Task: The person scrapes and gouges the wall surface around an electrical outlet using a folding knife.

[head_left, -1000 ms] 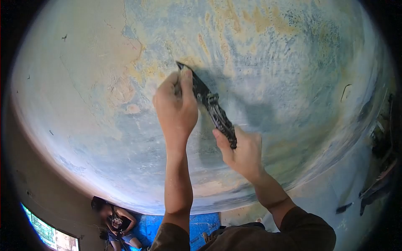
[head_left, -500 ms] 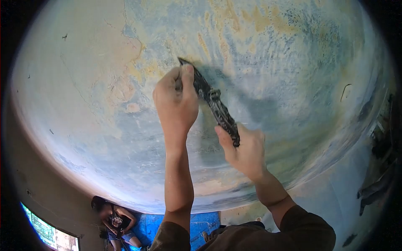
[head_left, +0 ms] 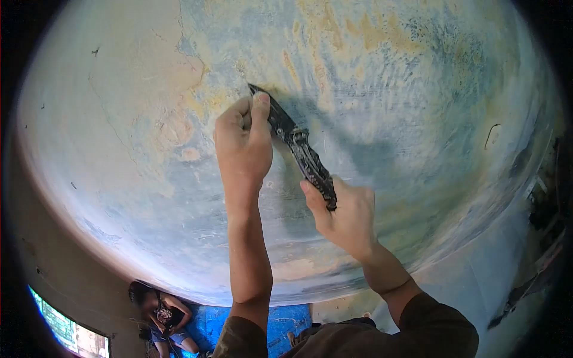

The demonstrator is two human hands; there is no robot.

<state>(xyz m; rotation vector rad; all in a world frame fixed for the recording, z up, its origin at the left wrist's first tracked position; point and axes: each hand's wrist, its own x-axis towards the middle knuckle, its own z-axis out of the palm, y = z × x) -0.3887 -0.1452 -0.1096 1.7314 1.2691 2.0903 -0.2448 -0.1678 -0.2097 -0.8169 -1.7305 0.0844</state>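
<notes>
A dark folding knife (head_left: 300,140) slants across the middle of the view, its pointed blade up and to the left. My right hand (head_left: 350,218) is closed round the handle end, thumb along its side. Near the tip, my left hand (head_left: 245,134) pinches the blade between thumb and curled fingers. Behind both hands spreads a large, rounded surface (head_left: 382,101), mottled pale blue, grey and ochre. The blade's point lies close to it; whether it touches I cannot tell. A shadow of the knife and hands falls on that surface to the right.
Thin cracks and small dark bits of wire (head_left: 492,136) mark the rounded surface. Below left, a person (head_left: 164,316) sits by a blue sheet (head_left: 289,322). A bright opening (head_left: 68,325) shows at the lower left. Dark clutter (head_left: 543,209) lines the right edge.
My left hand and the knife have shifted slightly left. My right hand has moved a little the same way, and both keep their hold.
</notes>
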